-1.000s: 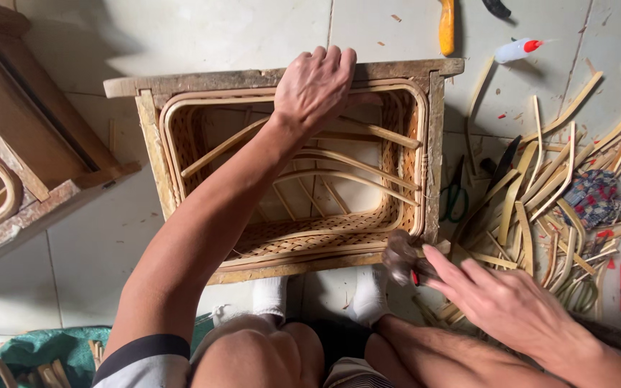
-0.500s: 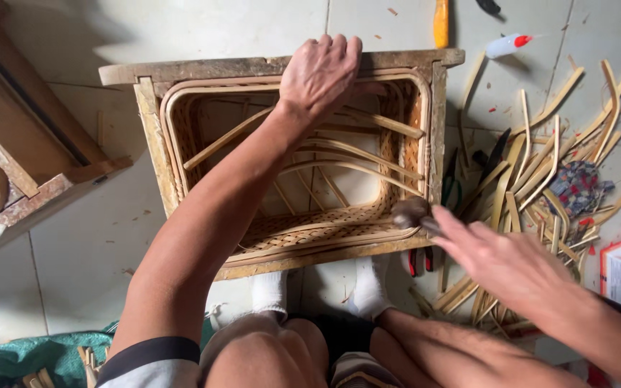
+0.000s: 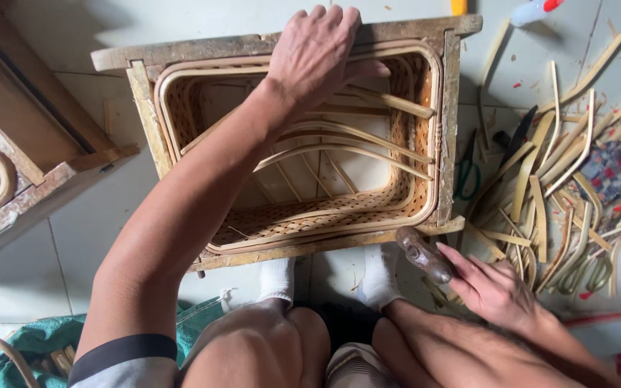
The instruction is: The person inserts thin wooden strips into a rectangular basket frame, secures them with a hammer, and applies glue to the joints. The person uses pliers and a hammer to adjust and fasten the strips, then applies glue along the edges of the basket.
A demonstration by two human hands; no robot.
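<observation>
Head view: seated person, wooden frame (image 3: 289, 47) with woven rattan lining on the tiled floor (image 3: 73, 230).
Left hand (image 3: 321, 50): palm down, fingers spread over the frame's far rail.
Right hand (image 3: 494, 291): closed on a hammer (image 3: 424, 255) beside the frame's near right corner.
Rattan strips (image 3: 548, 179): heaped on the floor, right of the frame.

The square frame of weathered grey-brown wood (image 3: 282, 44) carries pale tan woven rattan (image 3: 310, 219) in a fine herringbone pattern. Loose split-rattan strips (image 3: 540, 187) are straw yellow. The floor of pale grey tiles (image 3: 59, 273) bears red flecks. White socks (image 3: 278, 276), green-handled scissors (image 3: 465, 172), teal cloth (image 3: 37, 345), and a blue-and-red patterned rag (image 3: 612, 169).
</observation>
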